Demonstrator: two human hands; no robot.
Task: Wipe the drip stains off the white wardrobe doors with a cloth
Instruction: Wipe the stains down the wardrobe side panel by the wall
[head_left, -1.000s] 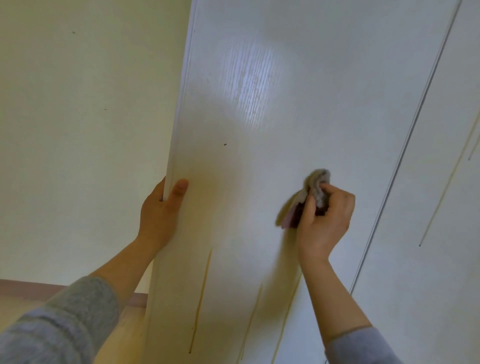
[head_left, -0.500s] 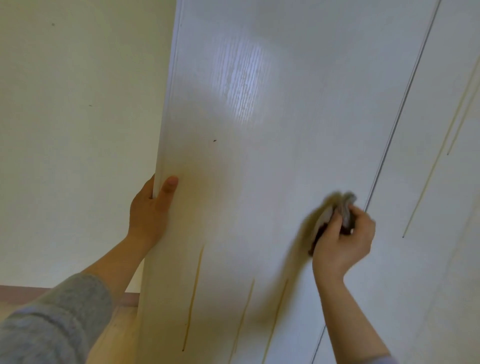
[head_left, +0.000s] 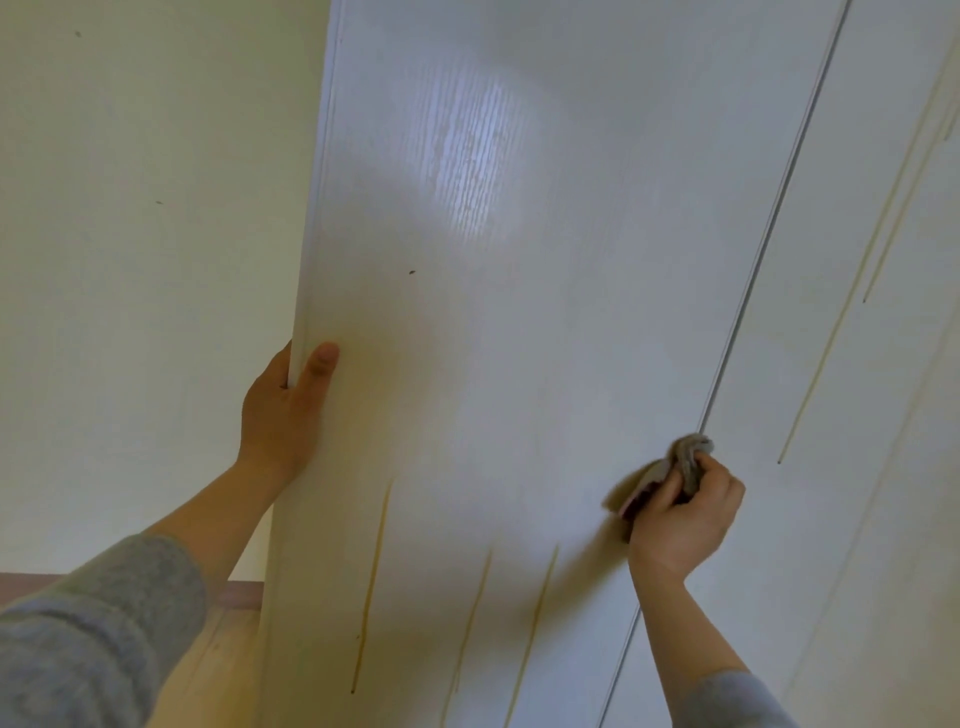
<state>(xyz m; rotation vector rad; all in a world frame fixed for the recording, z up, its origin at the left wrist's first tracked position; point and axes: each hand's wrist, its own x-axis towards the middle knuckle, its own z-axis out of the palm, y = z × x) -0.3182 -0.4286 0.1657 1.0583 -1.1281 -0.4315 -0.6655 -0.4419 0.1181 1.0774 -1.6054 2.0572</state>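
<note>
A white wardrobe door (head_left: 519, 338) is gripped at its free edge, at nine o'clock, by the left hand (head_left: 283, 410), thumb across the front. At four o'clock, a bunched grey cloth (head_left: 685, 465) is clenched in the right hand (head_left: 683, 512) and pressed against the door beside the seam. Brown drip stains (head_left: 371, 587) are seen below, at six o'clock.
</note>
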